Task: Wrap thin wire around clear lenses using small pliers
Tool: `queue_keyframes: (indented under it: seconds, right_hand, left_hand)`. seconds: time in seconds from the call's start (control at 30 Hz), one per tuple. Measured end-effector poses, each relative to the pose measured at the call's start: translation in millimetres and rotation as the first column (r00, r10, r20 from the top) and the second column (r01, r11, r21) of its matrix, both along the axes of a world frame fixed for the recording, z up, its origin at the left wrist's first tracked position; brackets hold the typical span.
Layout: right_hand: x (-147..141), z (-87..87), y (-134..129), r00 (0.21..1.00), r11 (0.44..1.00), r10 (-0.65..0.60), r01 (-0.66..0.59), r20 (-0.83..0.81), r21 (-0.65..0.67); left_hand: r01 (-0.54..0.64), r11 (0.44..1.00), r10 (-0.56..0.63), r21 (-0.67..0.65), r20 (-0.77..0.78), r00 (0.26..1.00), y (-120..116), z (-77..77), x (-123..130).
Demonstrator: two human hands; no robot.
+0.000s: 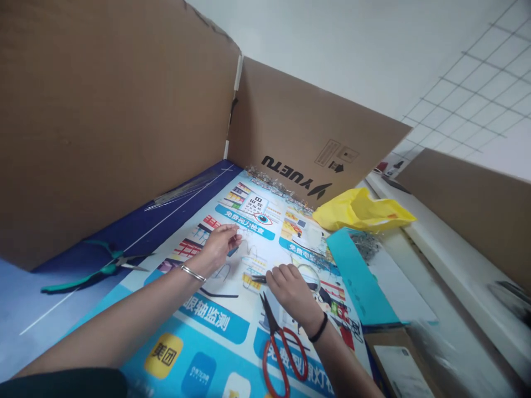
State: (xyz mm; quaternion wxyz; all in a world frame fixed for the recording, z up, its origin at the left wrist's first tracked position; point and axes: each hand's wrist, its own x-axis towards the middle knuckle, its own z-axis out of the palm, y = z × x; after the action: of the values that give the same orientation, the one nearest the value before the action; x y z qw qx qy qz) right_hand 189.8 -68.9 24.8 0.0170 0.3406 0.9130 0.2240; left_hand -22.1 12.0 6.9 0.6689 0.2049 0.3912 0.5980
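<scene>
My left hand [222, 247] is closed in a pinch above the printed poster sheet [199, 362]. Whatever sits between its fingertips is too fine to make out; faint thin wire-like lines show just to its right. In my right hand [291, 292] is a small pair of pliers [259, 279], gripped in the fist with the dark narrow jaws pointing left toward my left hand. The fist covers the handles. Red-handled scissors [270, 326] lie on the poster just below my right hand, blades slightly apart.
Green-handled pliers [99, 270] lie with jaws apart at left, near thin straight rods [182, 190]. Cardboard panels [290, 121] stand behind and left. Small clear bits [286, 190] line the poster's back edge. At right are a yellow bag [360, 210] and a turquoise box [360, 282] with metal pieces.
</scene>
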Motion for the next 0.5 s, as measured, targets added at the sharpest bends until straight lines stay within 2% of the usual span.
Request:
queue_keyframes:
  seconds: [0.27,0.4,0.5]
  right_hand:
    - [-12.0,-4.2,8.1,0.998,0.999,0.031,-0.029,0.051,-0.026]
    - [-9.8,-8.5,8.3,0.995,1.0,-0.001,0.004,0.097,-0.031]
    - [-6.9,-13.8,7.0,0.998,0.999,-0.012,0.015,0.068,-0.032]
  left_hand:
    - [0.058,0.998,-0.058,-0.002,0.015,0.998,2.3,-4.9,-10.6]
    - [0.075,0.997,-0.075,0.009,-0.023,0.997,1.3,-7.1,-12.1]
    - [0.079,0.996,-0.077,0.031,-0.067,0.995,-0.7,-7.8,-11.9]
